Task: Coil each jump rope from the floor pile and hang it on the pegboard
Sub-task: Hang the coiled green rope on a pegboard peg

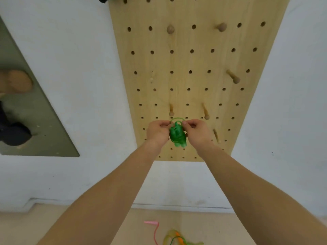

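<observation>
Green translucent plastic jump rope (177, 136), wound into a tight bundle, hangs between the hands. The left hand (158, 131) and right hand (196, 131) each pinch its thin top loop with curled fingers. That loop looks small — it could miss or slide off the short wooden peg (171, 110) just above, and the coil might spring apart. Both arms reach straight forward at the pale wooden pegboard (194, 59), wrists level — more tangled ropes (177, 238) lie on the floor below.

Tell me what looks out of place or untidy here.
Only the floor: a pink rope and a tangle of yellow, orange and green ropes lie loose below the pegboard. The green coil, held by the left hand and right hand, hangs on no peg yet.
</observation>
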A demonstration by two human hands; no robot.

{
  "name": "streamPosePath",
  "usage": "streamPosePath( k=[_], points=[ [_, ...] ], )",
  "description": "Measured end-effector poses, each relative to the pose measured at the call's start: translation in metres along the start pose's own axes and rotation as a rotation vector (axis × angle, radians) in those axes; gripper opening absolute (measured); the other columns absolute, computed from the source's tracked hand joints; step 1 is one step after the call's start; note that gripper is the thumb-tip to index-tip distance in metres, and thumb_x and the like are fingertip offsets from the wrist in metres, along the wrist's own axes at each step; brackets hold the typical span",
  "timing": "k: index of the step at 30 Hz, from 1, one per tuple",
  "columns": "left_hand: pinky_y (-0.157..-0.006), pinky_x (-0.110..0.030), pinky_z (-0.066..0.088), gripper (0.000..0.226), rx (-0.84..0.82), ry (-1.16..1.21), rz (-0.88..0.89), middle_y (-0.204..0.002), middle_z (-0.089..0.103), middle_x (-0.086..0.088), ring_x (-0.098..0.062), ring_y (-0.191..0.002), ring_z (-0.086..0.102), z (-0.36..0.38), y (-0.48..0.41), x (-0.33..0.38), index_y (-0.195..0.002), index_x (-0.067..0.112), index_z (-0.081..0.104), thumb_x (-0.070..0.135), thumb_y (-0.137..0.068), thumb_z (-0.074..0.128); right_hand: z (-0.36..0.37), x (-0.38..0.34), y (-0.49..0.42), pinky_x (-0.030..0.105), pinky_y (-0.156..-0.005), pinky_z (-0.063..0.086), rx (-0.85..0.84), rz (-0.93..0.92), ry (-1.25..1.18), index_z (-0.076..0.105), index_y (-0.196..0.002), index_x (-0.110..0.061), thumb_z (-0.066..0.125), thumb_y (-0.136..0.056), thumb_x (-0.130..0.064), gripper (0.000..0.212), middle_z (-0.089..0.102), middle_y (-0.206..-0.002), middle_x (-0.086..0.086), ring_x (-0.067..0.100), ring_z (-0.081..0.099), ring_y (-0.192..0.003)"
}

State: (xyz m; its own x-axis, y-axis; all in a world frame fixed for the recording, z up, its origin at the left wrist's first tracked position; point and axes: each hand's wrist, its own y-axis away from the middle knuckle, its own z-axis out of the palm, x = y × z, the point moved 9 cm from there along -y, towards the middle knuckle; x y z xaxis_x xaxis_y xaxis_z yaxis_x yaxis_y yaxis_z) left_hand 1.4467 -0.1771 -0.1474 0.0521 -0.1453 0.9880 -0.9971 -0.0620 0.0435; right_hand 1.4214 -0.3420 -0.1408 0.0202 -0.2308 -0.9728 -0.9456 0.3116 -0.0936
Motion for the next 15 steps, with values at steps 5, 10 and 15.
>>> streamPosePath(
  k=[5, 10, 15],
  points=[
    [-0.093, -0.039, 0.056, 0.017, 0.049, 0.009, -0.011, -0.108, 0.072, -0.006, -0.023, -0.1, 0.068, 0.012, -0.045, -0.009, -0.109, 0.014, 0.073, 0.016, -0.096, 0.062, 0.011, 0.016, -0.041, 0.043, -0.084, 0.057, 0.041, 0.053, -0.041, 0.07, -0.089, -0.017, 0.061, -0.097, -0.03, 0.018, 0.073, -0.088, 0.001, 0.023, 0.069, -0.089],
    [-0.084, -0.031, 0.056, 0.018, 0.177, 0.045, -0.021, -0.094, 0.072, 0.002, -0.014, -0.089, 0.068, 0.025, -0.087, -0.024, -0.106, 0.014, 0.075, 0.025, -0.092, 0.07, 0.022, 0.035, -0.094, 0.037, -0.079, 0.056, 0.023, 0.06, 0.034, 0.07, -0.093, -0.014, 0.059, -0.098, -0.031, 0.021, 0.071, -0.087, 0.003, 0.021, 0.066, -0.086],
    [-0.071, -0.025, 0.05, 0.013, 0.328, 0.095, -0.041, -0.079, 0.066, 0.007, -0.007, -0.076, 0.063, 0.024, -0.107, -0.046, -0.1, 0.011, 0.077, 0.017, -0.094, 0.067, 0.046, 0.062, -0.127, 0.025, -0.063, 0.046, -0.009, 0.084, 0.028, 0.07, -0.099, -0.01, 0.057, -0.1, -0.031, 0.025, 0.069, -0.085, 0.001, 0.013, 0.063, -0.078]
  ],
)
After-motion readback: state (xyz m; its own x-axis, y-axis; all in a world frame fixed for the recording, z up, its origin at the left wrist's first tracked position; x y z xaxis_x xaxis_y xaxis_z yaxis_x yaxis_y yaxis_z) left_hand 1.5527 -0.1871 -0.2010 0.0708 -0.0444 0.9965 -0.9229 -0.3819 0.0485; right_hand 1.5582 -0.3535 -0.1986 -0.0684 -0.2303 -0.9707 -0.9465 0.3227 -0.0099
